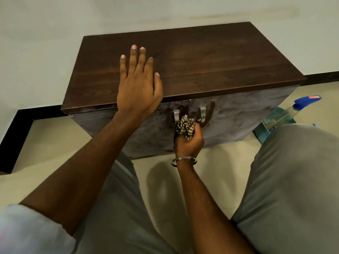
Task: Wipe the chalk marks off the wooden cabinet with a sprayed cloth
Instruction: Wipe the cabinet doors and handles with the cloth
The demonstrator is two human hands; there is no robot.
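Note:
A low dark wooden cabinet (201, 59) stands against the wall. Its two front doors are hazy with whitish chalk smears (238, 118), and a darker streak shows around the two metal handles (202, 113). My left hand (139, 85) lies flat and open on the cabinet top near its front edge. My right hand (189, 142), with a metal bangle at the wrist, is shut on a bunched striped cloth (185, 126) held against the doors between the handles.
A spray bottle (286, 114) with a blue trigger head and blue-green liquid lies on the floor to the right of the cabinet, behind my right knee (297, 171). A black skirting (18, 129) runs along the wall. The floor is pale tile.

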